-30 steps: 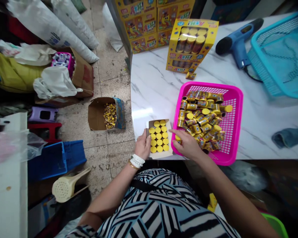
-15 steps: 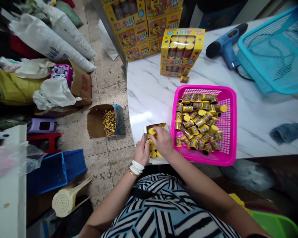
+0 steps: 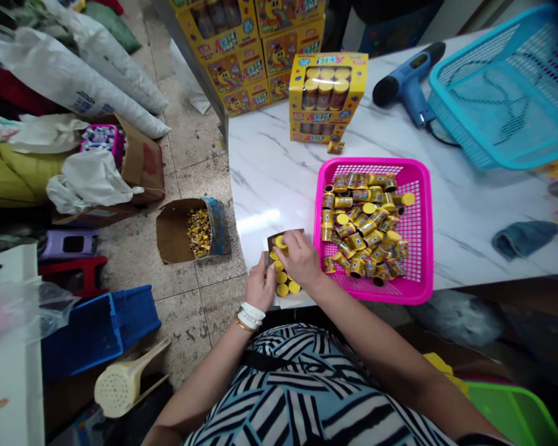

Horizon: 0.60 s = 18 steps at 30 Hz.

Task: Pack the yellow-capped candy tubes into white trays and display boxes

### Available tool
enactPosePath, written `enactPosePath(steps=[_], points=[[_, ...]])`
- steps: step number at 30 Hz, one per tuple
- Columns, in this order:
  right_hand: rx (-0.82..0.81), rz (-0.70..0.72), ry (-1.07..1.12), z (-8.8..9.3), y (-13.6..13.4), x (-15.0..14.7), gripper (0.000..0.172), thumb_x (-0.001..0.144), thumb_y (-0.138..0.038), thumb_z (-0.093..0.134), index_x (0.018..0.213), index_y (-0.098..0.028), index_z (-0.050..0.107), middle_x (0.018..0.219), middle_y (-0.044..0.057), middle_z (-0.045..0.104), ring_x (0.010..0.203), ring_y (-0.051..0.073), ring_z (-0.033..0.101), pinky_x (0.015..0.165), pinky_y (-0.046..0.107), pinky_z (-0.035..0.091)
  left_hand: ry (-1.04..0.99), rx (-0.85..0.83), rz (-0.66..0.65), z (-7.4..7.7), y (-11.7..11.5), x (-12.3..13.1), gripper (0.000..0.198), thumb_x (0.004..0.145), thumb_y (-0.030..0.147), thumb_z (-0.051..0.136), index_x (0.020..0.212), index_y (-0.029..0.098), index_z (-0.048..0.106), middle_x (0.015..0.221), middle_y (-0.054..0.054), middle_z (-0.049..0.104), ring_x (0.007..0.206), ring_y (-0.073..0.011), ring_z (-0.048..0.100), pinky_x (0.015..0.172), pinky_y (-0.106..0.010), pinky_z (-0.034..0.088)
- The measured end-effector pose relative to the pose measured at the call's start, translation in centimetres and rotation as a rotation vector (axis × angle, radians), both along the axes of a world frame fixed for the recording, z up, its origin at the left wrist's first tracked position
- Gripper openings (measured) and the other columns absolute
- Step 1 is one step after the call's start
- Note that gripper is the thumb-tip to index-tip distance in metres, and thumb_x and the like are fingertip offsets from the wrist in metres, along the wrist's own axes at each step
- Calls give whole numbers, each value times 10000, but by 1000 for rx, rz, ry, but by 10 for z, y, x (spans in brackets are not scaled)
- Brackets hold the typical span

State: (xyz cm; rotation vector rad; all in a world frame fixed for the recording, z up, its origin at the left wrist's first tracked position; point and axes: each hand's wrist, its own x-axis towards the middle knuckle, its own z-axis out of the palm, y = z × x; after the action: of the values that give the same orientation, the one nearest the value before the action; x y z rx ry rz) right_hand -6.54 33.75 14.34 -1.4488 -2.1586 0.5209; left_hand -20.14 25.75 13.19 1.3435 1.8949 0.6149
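On the marble-patterned table's near edge stands a small open carton, packed with yellow-capped tubs. My left hand, with white bracelets at the wrist, grips the carton's left side. Over its far end is my right hand, fingers bent and pinched at a yellow-capped tub; the fingers partly cover the contents. Just right of the carton, a pink basket holds many loose small tubs with yellow labels, lying in all directions.
Behind the basket stand a filled yellow display box and a single tub. A blue heat gun, a blue basket and a dark cloth lie rightward. Stacked yellow boxes rise behind; a floor carton sits left.
The whole view has shifted, so things appear slightly further left. My right hand's fingers have bent more over the carton's far end; my left hand keeps its hold.
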Motion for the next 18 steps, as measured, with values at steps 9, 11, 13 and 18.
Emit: enactPosePath(steps=[9,11,13,18], points=[[14,45,-11,-5,-3,-10,163,961,-210,487,904,-183,638,917,75,659,871,197,570,807,314,438,73,15,-45,1,0,0,572,980,403,400,1436,68,490,1151,-204,706,1016,-284,661,929,-446,506],[-36,38,-9,-9,0,-12,132,942,-204,516,962,-169,642,904,70,671,864,197,580,794,312,448,101,2,-61,2,1,0,576,981,399,394,1438,59,484,1102,-200,717,981,-279,666,902,-439,516],[-65,75,-66,-12,2,-13,108,922,-205,555,951,-178,656,875,70,682,868,223,576,779,337,454,131,3,-67,2,1,-1,584,979,398,388,1436,45,482,1069,-202,722,969,-282,667,884,-436,521],[23,50,-8,0,-6,13,162,951,-228,532,982,-210,689,1094,81,686,996,221,579,899,358,461,163,29,-79,2,2,-1,576,974,406,403,1424,61,501,1030,-177,730,926,-264,672,851,-399,526]])
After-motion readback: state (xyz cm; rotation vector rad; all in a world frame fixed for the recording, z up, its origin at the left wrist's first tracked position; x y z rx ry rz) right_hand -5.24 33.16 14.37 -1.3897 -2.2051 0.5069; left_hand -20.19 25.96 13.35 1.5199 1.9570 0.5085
